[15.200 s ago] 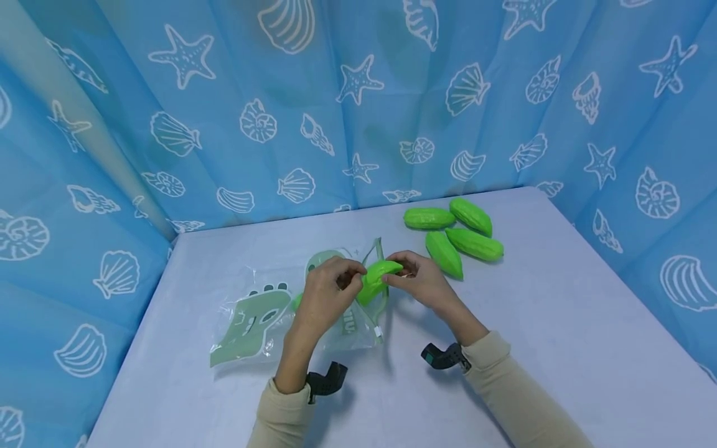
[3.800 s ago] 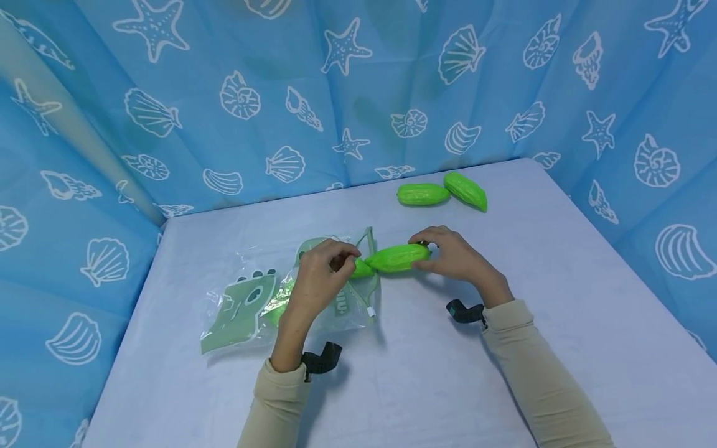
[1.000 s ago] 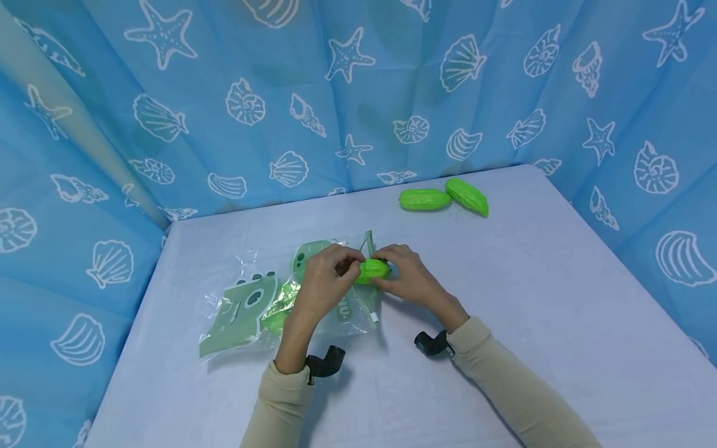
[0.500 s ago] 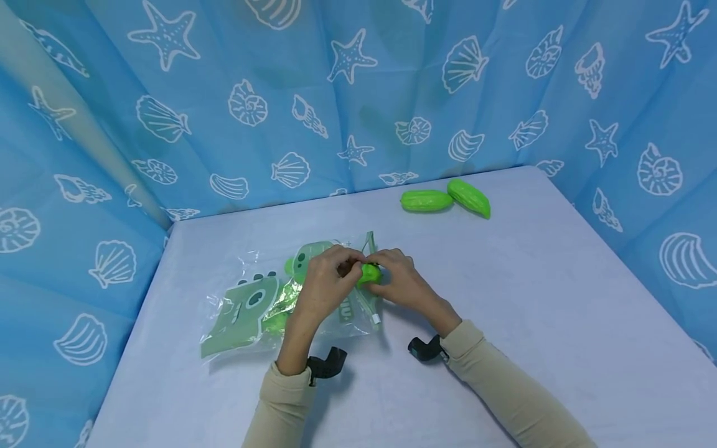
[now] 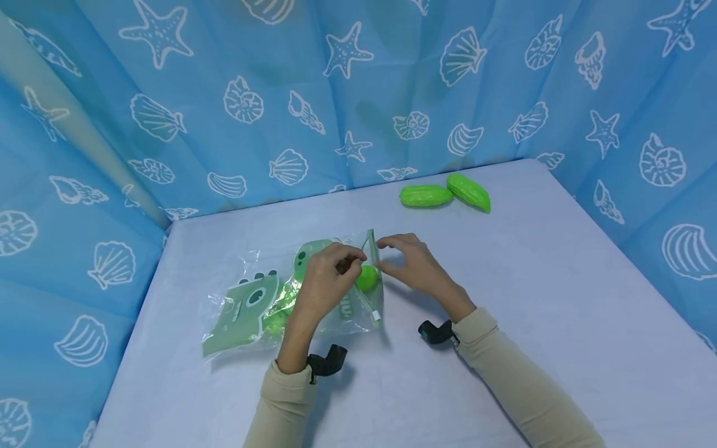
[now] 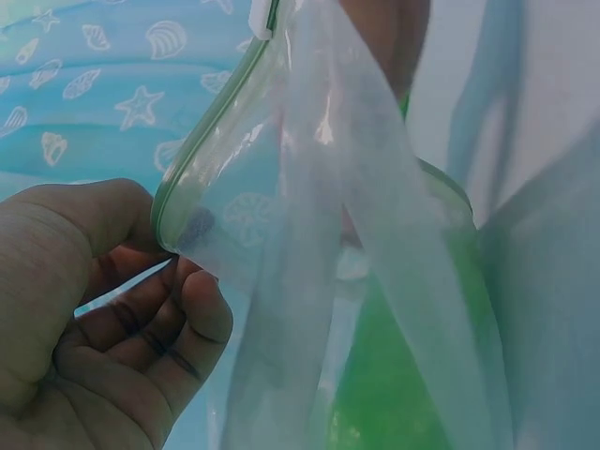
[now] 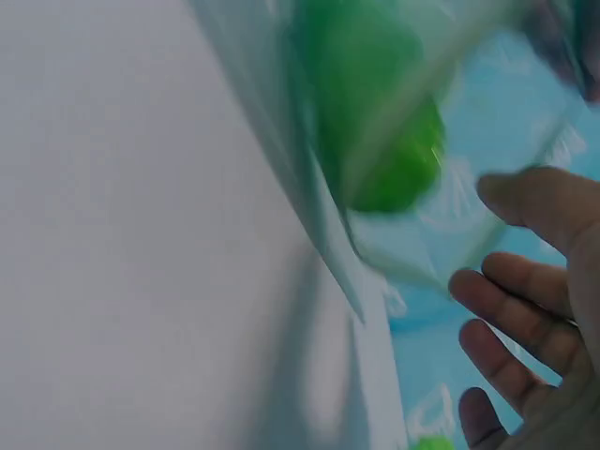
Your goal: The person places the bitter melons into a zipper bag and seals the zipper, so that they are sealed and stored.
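Note:
A clear zip bag (image 5: 238, 326) with a green dinosaur print lies on the table, its mouth facing right. My left hand (image 5: 325, 283) pinches the rim of the mouth between thumb and fingers; the left wrist view shows the green zip edge (image 6: 202, 141) at the fingertips. Just inside the opening sits a bright green bitter melon (image 5: 367, 278), its rounded end showing. More green shows through the plastic further in, partly hidden by my left arm. Beside the mouth, my right hand (image 5: 417, 264) has its fingers spread and holds nothing.
Two more bitter melons, one lying sideways (image 5: 426, 195) and one slanted (image 5: 469, 192), rest at the back of the white-covered table (image 5: 560, 298). A blue curtain (image 5: 381, 87) with seashell prints hangs behind and at both sides.
Two of the four loose melons have left the back group. My right hand brought a melon to the bag's mouth, pushed it in, then let go and drew back right. My left hand keeps its pinch.

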Demonstrator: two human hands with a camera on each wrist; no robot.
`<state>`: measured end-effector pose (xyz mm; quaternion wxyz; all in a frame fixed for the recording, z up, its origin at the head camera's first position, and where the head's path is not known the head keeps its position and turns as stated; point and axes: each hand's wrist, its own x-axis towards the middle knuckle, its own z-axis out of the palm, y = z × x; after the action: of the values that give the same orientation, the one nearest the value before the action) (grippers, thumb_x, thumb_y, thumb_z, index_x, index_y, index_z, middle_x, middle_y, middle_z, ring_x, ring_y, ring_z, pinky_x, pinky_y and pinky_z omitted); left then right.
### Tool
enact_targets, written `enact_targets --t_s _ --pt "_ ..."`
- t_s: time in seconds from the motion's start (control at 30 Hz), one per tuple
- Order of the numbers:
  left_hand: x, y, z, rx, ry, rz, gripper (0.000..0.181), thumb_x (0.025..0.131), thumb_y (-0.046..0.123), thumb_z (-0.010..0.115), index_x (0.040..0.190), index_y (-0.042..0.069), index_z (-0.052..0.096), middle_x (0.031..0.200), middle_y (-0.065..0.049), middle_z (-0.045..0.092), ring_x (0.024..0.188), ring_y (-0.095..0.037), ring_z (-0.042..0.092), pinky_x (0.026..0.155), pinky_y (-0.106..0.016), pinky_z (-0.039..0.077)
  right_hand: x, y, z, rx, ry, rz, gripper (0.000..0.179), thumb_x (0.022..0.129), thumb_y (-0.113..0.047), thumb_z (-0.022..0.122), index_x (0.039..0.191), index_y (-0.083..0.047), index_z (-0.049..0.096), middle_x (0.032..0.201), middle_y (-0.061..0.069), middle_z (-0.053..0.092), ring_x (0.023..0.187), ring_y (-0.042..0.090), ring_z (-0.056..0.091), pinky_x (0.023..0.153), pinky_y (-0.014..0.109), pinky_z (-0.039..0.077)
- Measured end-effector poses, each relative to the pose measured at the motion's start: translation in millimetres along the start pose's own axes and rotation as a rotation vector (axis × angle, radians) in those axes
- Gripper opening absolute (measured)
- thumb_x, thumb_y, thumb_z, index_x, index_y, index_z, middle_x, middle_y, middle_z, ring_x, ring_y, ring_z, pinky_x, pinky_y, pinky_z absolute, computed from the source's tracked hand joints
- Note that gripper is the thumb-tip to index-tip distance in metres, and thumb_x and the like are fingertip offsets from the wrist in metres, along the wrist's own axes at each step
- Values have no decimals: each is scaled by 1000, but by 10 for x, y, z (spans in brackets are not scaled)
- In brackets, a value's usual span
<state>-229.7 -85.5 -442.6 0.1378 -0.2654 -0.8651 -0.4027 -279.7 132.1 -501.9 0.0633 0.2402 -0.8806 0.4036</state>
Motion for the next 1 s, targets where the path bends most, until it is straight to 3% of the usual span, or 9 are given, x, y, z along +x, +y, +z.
enact_targets --t_s 0.3,0.5,0.63,0.73,0.87,1.0 --pt "1 16 2 7 -15 -45 18 94 3 58 101 6 75 87 1 62 69 -12 52 62 -28 48 59 437 -487 -11 310 177 35 94 -23 71 124 -7 64 120 9 63 118 28 52 100 49 41" --pt "0 -1 5 10 -11 -43 18 94 3 58 101 6 75 88 1 63 70 -12 53 62 -28 48 107 823 -714 -41 525 265 47 93 -25 71 131 -2 56 129 14 53 123 30 44 103 48 33" --pt "6 -23 2 6 -1 -44 18 94 2 59 100 6 75 88 1 63 70 -12 53 62 -28 48 153 1106 -826 -67 639 280 57 92 -28 71 138 -2 48 137 16 44 123 33 37 99 51 26" --pt "-4 -32 8 2 -2 -50 18 93 2 59 100 6 75 87 1 63 70 -12 54 62 -28 48 135 1284 -863 -63 634 334 62 93 -32 70 141 -2 44 141 17 40 124 33 35 99 53 24" --pt "-11 -28 20 4 -18 -62 17 93 3 59 100 6 75 87 2 63 70 -11 54 62 -27 49 97 1448 -894 -49 567 433 68 93 -36 69 143 -1 40 146 17 35 129 34 32 103 56 22" --pt "7 -13 19 -1 -21 -61 18 94 3 59 101 6 75 87 3 62 70 -11 53 62 -28 48 131 1544 -950 -56 525 456 73 93 -38 69 146 0 36 149 19 32 134 37 28 107 58 20"
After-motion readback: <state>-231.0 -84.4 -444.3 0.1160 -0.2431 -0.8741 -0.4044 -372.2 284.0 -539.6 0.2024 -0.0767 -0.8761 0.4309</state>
